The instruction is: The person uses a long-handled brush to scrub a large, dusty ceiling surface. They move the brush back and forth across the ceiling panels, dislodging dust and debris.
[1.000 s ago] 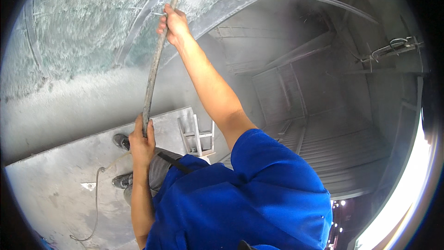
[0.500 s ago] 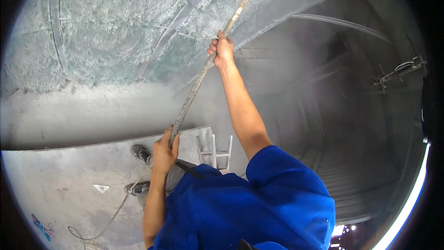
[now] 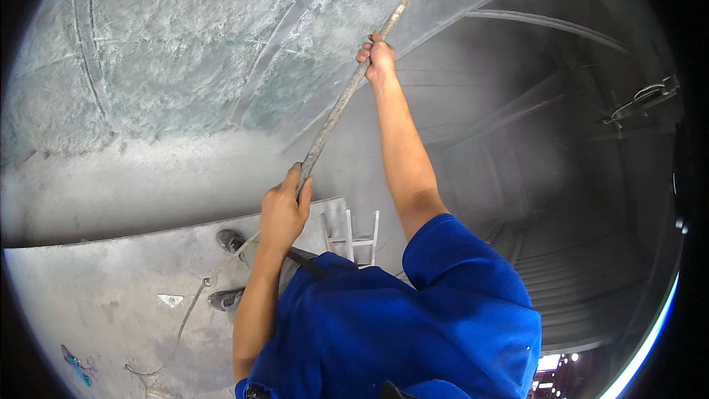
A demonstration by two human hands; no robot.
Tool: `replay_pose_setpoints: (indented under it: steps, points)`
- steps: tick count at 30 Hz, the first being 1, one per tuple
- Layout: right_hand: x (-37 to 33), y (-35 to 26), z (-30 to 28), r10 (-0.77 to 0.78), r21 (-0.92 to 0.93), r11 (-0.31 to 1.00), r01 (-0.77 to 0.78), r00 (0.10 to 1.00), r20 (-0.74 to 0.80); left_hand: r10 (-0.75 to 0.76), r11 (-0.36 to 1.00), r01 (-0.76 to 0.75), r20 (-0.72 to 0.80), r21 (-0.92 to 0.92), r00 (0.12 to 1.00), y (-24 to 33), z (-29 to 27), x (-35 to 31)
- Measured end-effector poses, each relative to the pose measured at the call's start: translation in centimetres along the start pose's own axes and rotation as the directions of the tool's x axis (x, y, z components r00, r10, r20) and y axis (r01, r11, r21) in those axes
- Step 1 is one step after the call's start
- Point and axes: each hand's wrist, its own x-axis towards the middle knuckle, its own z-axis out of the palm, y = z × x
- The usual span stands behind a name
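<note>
Both hands hold 1 long pole [image 3: 336,114] in a closed grip. The left hand [image 3: 283,210] wraps the lower part near chest height, fingers curled round the shaft. The right hand [image 3: 378,55] clamps it higher up, arm stretched nearly straight. Spread apart like this, the 2 hands can steer the far end: the low hand acts as a pivot, the high hand pushes and aims.

The pole slants up and to the right, its upper tip close to a curved wall [image 3: 185,66] coated in pale, fibrous crust; whether the tip touches the wall is hard to tell. The shaft itself is grey and dusty.

From the pole's lower end a thin cord [image 3: 188,310] runs down and trails across the grey floor [image 3: 103,303]. The person's shoes [image 3: 229,240] stand on that floor, just beside a small white metal frame [image 3: 362,233]. A blue shirt [image 3: 413,318] fills the lower middle. Off to the right, ribbed metal panels [image 3: 576,266] drop away into a dim, hazy space.
</note>
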Motion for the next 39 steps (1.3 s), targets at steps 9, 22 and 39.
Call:
replay_pose_setpoints:
  steps: [9, 22, 39]
  points:
    - [0.9, 5.5, -2.2, 0.143, -0.036, 0.989, -0.146, 0.988, -0.059, -0.038, 0.999, 0.039, -0.057, 0.014, 0.998, 0.2, 0.9, -2.3]
    - [-3.0, 16.2, -5.2, 0.337, -0.078, 0.938, -0.338, 0.941, -0.024, -0.144, 0.977, 0.15, -0.048, 0.154, 0.988, -1.2, 1.8, -6.5]
    - [-9.9, 27.3, -7.7, 0.578, -0.036, 0.813, -0.581, 0.814, -0.062, -0.259, 0.942, 0.262, -0.043, 0.211, 0.965, -5.9, 4.9, -7.9]
